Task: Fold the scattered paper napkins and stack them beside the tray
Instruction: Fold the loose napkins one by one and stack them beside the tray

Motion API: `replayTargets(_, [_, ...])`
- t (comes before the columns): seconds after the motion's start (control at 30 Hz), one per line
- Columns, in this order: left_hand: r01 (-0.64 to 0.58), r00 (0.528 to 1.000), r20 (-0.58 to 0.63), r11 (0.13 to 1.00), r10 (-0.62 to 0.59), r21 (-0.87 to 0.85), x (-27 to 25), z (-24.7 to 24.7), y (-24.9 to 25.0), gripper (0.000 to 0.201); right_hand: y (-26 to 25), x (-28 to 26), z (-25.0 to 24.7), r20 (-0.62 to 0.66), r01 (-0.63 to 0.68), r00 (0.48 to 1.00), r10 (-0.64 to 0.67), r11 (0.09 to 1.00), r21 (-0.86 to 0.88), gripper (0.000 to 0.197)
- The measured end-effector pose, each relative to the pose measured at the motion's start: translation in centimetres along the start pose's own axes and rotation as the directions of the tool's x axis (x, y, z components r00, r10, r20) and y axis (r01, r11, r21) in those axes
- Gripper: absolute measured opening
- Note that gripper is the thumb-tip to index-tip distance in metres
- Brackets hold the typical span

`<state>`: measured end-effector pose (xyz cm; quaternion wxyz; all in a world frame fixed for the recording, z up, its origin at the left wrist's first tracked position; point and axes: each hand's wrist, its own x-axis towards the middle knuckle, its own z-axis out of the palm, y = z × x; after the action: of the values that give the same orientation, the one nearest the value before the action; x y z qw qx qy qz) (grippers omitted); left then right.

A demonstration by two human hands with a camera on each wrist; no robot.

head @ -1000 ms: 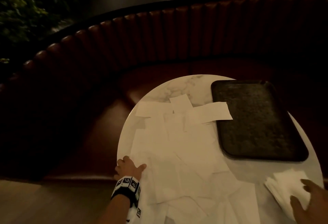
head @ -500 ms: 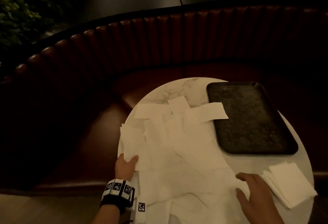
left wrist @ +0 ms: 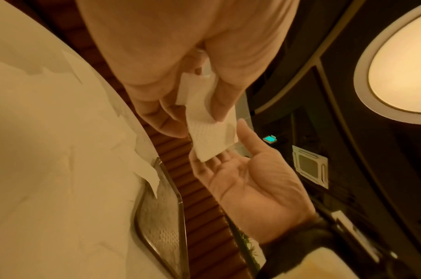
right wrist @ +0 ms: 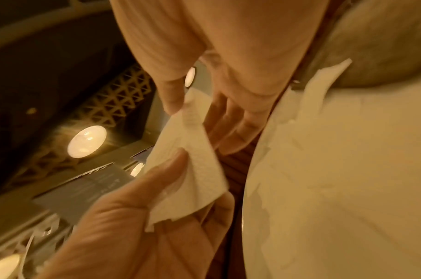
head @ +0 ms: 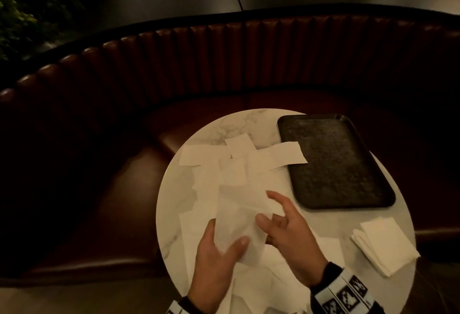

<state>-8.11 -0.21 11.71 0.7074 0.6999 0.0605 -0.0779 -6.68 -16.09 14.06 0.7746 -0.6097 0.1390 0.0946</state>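
Above the round marble table (head: pixel 224 127), my left hand (head: pixel 225 235) pinches a white paper napkin (head: pixel 236 224) between thumb and fingers and holds it lifted. My right hand (head: pixel 272 213) is beside it with fingers spread, its thumb touching the napkin's right edge. In the left wrist view the napkin (left wrist: pixel 212 136) hangs over the right hand's flat palm. Several unfolded napkins (head: pixel 211 182) lie scattered over the table's left and middle. A stack of folded napkins (head: pixel 384 246) sits in front of the dark tray (head: pixel 336 164), at the table's right.
One scattered napkin (head: pixel 286 152) overlaps the tray's left rim. A curved brown leather banquette (head: pixel 249 65) wraps the far and left sides of the table. Wooden floor (head: pixel 74 298) shows at the near left.
My left hand has lifted a napkin from the table's left edge toward the middle. My right hand left the folded stack and came left to meet the napkin.
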Motion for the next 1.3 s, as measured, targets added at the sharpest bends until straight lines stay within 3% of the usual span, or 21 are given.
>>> replayTargets(0.13, [0.061,0.995,0.077,0.998,-0.062,0.010,-1.2,0.9,0.8,0.053,-0.9,-1.9,-1.1,-0.060,0.172,0.982,-0.181,0.976,-0.135,0.064])
replayTargets(0.2, [0.084,0.991,0.107,0.993,-0.075,-0.079,-1.2,0.7,1.2,0.070,-1.0,-2.7,-1.6,-0.037,0.211,0.974,-0.223,0.955,-0.209,0.056])
replayTargets(0.3, [-0.016,0.989,0.144,0.997,0.028,-0.081,-0.7,-0.3,2.0,0.084,-0.9,-3.1,-2.4,-0.055,0.208,0.972,-0.230,0.943,-0.259,0.038])
replayTargets(0.37, [-0.119,0.981,0.159,0.993,0.113,0.029,-0.2,-0.6,2.5,0.074,-0.6,-3.1,-2.9,-0.078,0.190,0.973,-0.216,0.948,-0.255,0.033])
replayTargets(0.43, [-0.221,0.964,0.184,0.964,0.193,0.145,0.2,-0.4,3.0,0.049,-0.6,-3.2,-3.2,-0.089,0.191,0.970,-0.225,0.939,-0.287,0.031])
replayTargets(0.5, [-0.261,0.958,0.179,0.945,0.226,0.200,0.4,0.0,3.2,0.035,-0.6,-3.3,-3.4,-0.093,0.186,0.970,-0.224,0.933,-0.309,0.029])
replayTargets(0.7, [-0.241,0.970,0.095,0.931,0.223,0.275,1.1,0.7,3.4,0.034,-0.7,-3.2,-4.1,-0.079,0.156,0.978,-0.193,0.928,-0.339,0.026])
replayTargets(0.83, [-0.370,0.929,0.150,0.819,0.339,0.439,1.1,0.8,3.3,0.024,-0.6,-3.3,-4.4,-0.074,0.123,0.984,-0.162,0.917,-0.381,0.022])
replayTargets(0.97, [-0.403,0.915,0.198,0.759,0.353,0.512,1.0,0.8,3.3,0.014,-0.7,-3.5,-4.3,-0.100,0.132,0.978,-0.185,0.909,-0.395,0.019])
replayTargets(1.07, [-0.417,0.908,0.228,0.709,0.352,0.568,0.9,0.9,3.2,0.013,-0.8,-3.7,-4.2,-0.111,0.162,0.960,-0.258,0.833,-0.530,0.016])
replayTargets(1.17, [-0.401,0.916,0.234,0.706,0.326,0.584,0.8,0.8,3.2,0.014,-0.9,-4.1,-4.3,-0.104,0.199,0.918,-0.383,0.671,-0.715,0.018])
replayTargets(1.3, [-0.408,0.913,0.295,0.647,0.282,0.645,0.5,0.9,3.4,0.010,-2.2,-4.0,-3.1,0.090,0.276,0.919,-0.385,0.462,-0.843,0.024])
